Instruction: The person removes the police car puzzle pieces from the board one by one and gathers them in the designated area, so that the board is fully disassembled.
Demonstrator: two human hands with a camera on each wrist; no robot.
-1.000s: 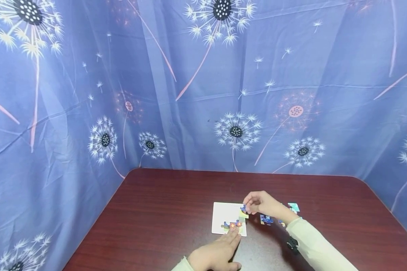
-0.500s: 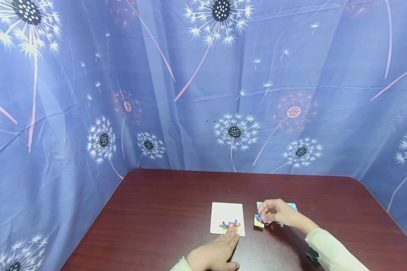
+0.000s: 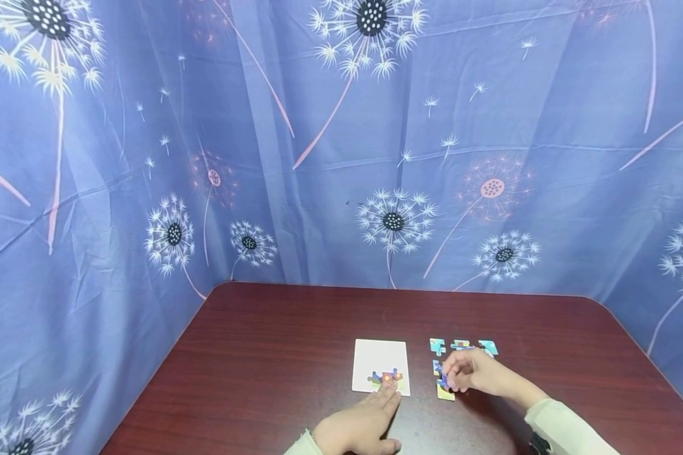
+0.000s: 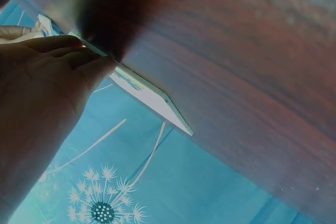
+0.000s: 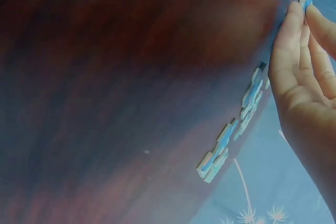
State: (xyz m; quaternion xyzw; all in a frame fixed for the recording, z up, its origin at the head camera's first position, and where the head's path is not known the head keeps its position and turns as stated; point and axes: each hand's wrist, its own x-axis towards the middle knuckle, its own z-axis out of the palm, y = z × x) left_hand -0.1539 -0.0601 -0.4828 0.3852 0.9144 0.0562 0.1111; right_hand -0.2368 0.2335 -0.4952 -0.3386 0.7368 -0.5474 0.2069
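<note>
In the head view, my left hand lies with straight fingers on the near edge of a white puzzle board. Its fingertips press a short row of joined jigsaw pieces there. To the right, my right hand pinches a yellow and blue jigsaw piece between thumb and fingers, at or just over the tabletop. The right wrist view shows that piece at the fingertips. In the left wrist view, the board is seen edge-on and the left hand covers part of it.
Loose jigsaw pieces lie behind the right hand: a teal one, one at the right and others partly covered. A blue piece lies close by its fingers. The dark red table meets a blue dandelion curtain.
My right hand has carried the yellow and blue piece off the board, rightward and nearer to me, beside the loose pieces. The left hand has stayed on the board.
</note>
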